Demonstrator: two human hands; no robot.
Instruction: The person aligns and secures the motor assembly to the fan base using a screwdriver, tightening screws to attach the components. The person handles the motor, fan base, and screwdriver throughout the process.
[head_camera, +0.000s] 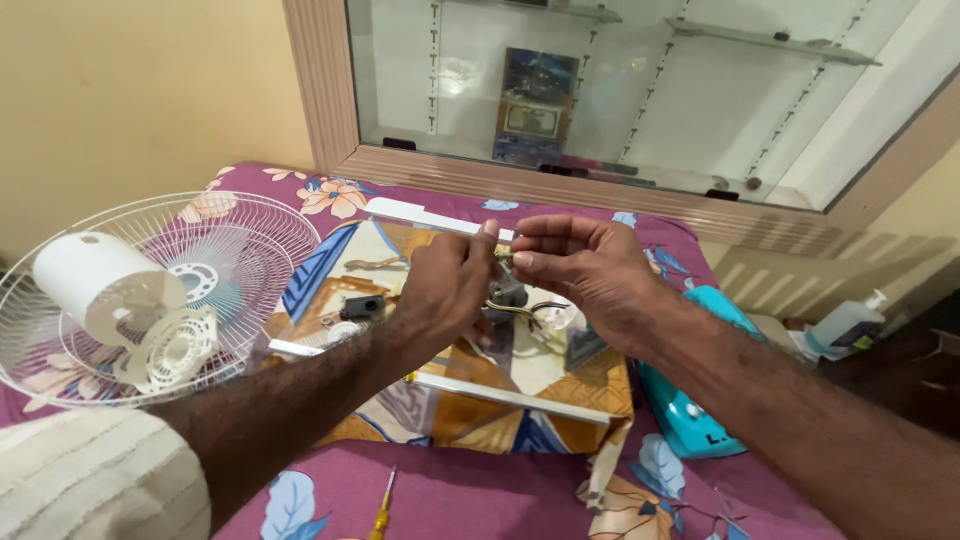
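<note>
Fan grille close at left, teal casing at right, screwdriver on near cloth; open gap between.

At frame centre the left hand and right hand meet, fingers pinching wires above a patterned cloth spread on the bed. A fan guard with its motor housing lies at left. A screwdriver lies at bottom centre, a pump bottle sits at right, and a glass cabinet stands behind.

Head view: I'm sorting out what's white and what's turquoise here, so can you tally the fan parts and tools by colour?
White fan parts: 2, the wire guard and motor housing
Turquoise fan parts: 1, the cover
Yellow-handled screwdrivers: 1
Black small parts: 1
Total: 5
</note>
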